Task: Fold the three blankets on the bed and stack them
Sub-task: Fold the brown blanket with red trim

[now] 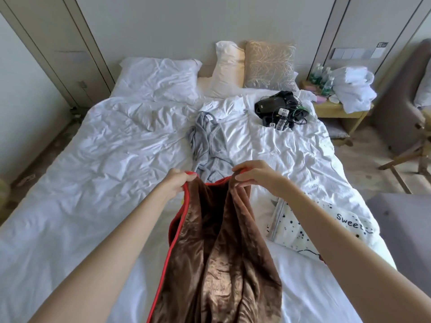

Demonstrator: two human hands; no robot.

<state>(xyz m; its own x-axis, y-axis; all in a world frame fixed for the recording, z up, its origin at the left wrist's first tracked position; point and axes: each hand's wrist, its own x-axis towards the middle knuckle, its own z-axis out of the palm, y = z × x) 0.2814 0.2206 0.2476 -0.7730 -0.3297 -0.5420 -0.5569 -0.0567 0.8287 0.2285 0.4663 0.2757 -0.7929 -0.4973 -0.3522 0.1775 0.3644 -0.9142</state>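
Both hands, left hand [176,183] and right hand [254,175], pinch the brown blanket [221,252] by its red-trimmed top edge above the bed [93,159]; spread corners wide, edges level, before folding.

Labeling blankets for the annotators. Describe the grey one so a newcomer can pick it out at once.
Start at the white bed, then look to its middle, just beyond the two hands holding the brown blanket. The grey blanket lies there crumpled and unfolded. It alone is pale grey: the brown one has red trim, and the white blanket on the right is black-spotted.
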